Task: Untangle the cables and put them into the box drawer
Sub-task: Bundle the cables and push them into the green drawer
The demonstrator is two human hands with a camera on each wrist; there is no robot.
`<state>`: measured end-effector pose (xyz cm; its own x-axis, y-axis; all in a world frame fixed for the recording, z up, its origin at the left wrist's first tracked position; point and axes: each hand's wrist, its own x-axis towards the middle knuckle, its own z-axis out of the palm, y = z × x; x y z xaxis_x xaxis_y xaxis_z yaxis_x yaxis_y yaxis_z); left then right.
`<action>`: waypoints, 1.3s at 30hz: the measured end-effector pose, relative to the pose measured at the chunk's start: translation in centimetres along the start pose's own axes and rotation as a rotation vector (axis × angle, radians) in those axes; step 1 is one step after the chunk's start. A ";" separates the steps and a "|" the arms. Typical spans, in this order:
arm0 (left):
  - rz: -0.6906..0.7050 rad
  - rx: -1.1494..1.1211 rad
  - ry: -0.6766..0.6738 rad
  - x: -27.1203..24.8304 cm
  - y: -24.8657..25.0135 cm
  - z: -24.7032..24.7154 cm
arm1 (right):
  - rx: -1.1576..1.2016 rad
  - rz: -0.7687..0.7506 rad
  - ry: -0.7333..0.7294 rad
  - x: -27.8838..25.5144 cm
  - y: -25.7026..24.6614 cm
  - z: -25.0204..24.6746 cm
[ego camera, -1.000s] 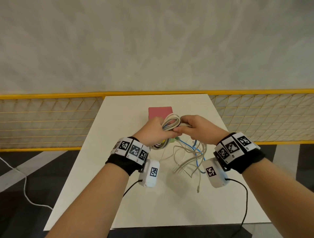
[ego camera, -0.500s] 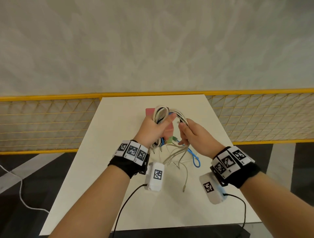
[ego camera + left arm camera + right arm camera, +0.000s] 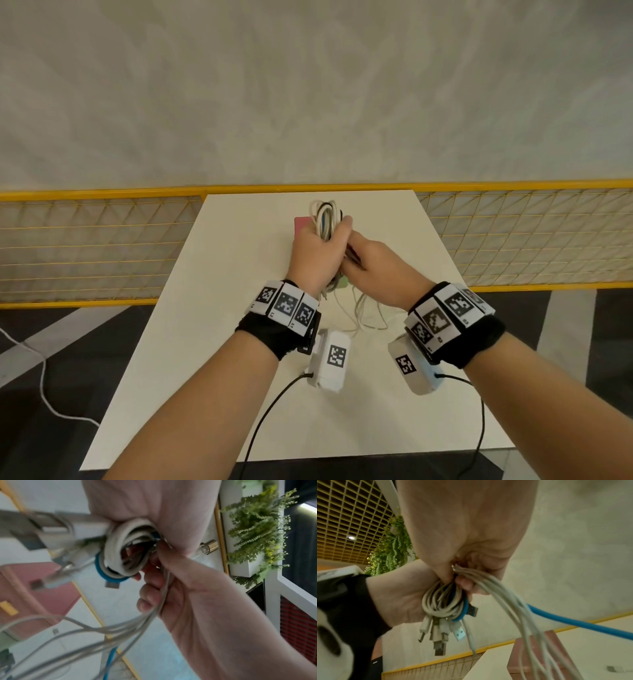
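My left hand grips a coiled bundle of white cables with one blue cable, held upright above the white table. In the right wrist view the coil hangs from that hand, with USB plugs dangling below. Close beside it, my right hand grips the loose strands that trail down to the table. Its fingers curl round those strands. The pink drawer box stands behind my left hand, mostly hidden; whether its drawer is open I cannot tell.
A yellow mesh fence runs behind the table on both sides. A thin white cord lies on the dark floor at the left. Black leads run from my wrist cameras over the near part of the table.
Both hands moved up and away from me with the bundle. The coil now stands upright in my left hand, and my right hand has closed in beside it on the strands.
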<state>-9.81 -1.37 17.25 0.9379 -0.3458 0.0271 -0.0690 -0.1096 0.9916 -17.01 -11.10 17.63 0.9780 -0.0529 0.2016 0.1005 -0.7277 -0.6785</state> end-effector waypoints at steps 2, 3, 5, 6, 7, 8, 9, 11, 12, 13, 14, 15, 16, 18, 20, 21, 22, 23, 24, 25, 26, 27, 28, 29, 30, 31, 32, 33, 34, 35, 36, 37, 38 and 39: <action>0.027 -0.039 0.097 0.5 0.5 -0.5 | 0.072 -0.017 0.034 0.1 -0.1 -0.3; 0.026 -0.103 0.127 0.6 0.9 -0.9 | 0.143 -0.027 0.042 0.1 -0.2 -0.3; 0.023 -0.265 0.126 0.9 1.6 -1.4 | 0.244 -0.040 0.039 0.2 0.0 -0.2; 0.032 -0.343 0.116 1.1 1.8 -1.6 | 0.242 -0.034 0.028 0.4 0.4 0.0; 0.043 -0.427 0.100 1.3 2.0 -1.9 | 0.208 -0.022 0.007 0.5 0.8 0.2; 0.050 -0.510 0.075 1.3 2.3 -2.1 | 0.144 -0.008 -0.023 0.5 1.4 0.5; 0.050 -0.595 0.044 1.5 2.2 -2.4 | 0.073 -0.002 -0.055 0.6 1.9 0.7; 0.038 -0.700 -0.011 1.7 2.2 -3.1 | -0.026 -0.001 -0.109 0.8 2.7 1.3; 0.046 -0.706 -0.029 1.5 2.4 -3.6 | -0.047 0.008 -0.133 0.9 2.8 1.5; 0.059 -0.710 -0.051 1.4 2.5 -4.0 | -0.070 0.023 -0.155 1.1 3.2 1.8; 0.069 -0.724 -0.077 1.3 2.6 -4.6 | -0.097 0.051 -0.181 1.2 3.8 1.9; 0.073 -0.763 -0.110 1.2 2.8 -5.3 | -0.121 0.083 -0.209 1.2 4.5 1.9; 0.079 -0.788 -0.152 1.2 3.0 -6.0 | -0.131 0.115 -0.233 1.1 5.1 1.8; 0.100 -0.686 -0.222 1.2 3.2 -7.5 | -0.120 0.149 -0.239 1.0 5.7 1.3; 0.101 -0.421 -0.242 0.9 3.0 -8.6 | -0.124 0.147 -0.200 1.5 5.2 0.5; 0.102 -0.262 -0.234 0.7 2.9 -8.7 | -0.131 0.140 -0.170 1.9 4.6 0.2; 0.102 -0.107 -0.214 0.6 2.6 -8.7 | -0.143 0.128 -0.142 2.3 4.1 -0.2; 0.102 0.024 -0.186 0.5 2.3 -8.5 | -0.164 0.111 -0.123 2.7 3.6 -0.4; 0.104 0.117 -0.155 0.5 1.8 -8.3 | -0.189 0.093 -0.115 3.0 3.2 -0.5; 0.110 0.171 -0.128 0.6 1.3 -8.0 | -0.207 0.081 -0.106 3.2 2.9 -0.5; 0.115 0.192 -0.115 0.6 0.9 -7.8 | -0.207 0.073 -0.091 3.3 2.5 -0.5; 0.119 0.201 -0.124 0.7 0.5 -7.5 | -0.194 0.070 -0.070 3.4 2.1 -0.6; 0.114 0.205 -0.146 0.6 0.2 -7.2 | -0.172 0.074 -0.053 3.5 1.6 -0.6; 0.098 0.210 -0.174 0.5 0.0 -6.8 | -0.150 0.078 -0.043 3.6 1.1 -0.7; 0.078 0.230 -0.203 0.4 -0.4 -6.4 | -0.131 0.077 -0.044 3.6 0.7 -0.7; 0.061 0.264 -0.224 0.4 -0.7 -6.0 | -0.112 0.074 -0.054 3.7 0.3 -0.8; 0.040 0.292 -0.227 0.5 -1.1 -5.7 | -0.096 0.072 -0.066 3.6 0.0 -0.8; 0.031 0.291 -0.222 0.4 -1.1 -5.5 | -0.084 0.075 -0.072 3.6 -0.2 -0.9; 0.034 0.280 -0.214 0.4 -1.2 -5.3 | -0.067 0.079 -0.069 3.4 -0.3 -0.9; 0.048 0.270 -0.209 0.4 -1.2 -5.2 | -0.041 0.077 -0.063 3.3 -0.2 -1.0; 0.067 0.258 -0.208 0.3 -1.0 -5.1 | -0.007 0.063 -0.062 3.1 -0.1 -1.1; 0.096 0.248 -0.208 0.1 -0.7 -5.1 | 0.025 0.042 -0.070 2.8 0.1 -1.2; 0.115 0.232 -0.216 0.0 -0.4 -5.2 | 0.042 0.019 -0.081 2.5 0.2 -1.3; 0.119 0.214 -0.215 0.1 -0.2 -5.2 | 0.040 0.007 -0.087 2.3 0.5 -1.3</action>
<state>-7.97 3.49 17.72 0.8271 -0.5545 0.0914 -0.2655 -0.2422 0.9332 -14.99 -12.44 18.69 0.9908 0.0032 0.1356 0.0991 -0.6997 -0.7075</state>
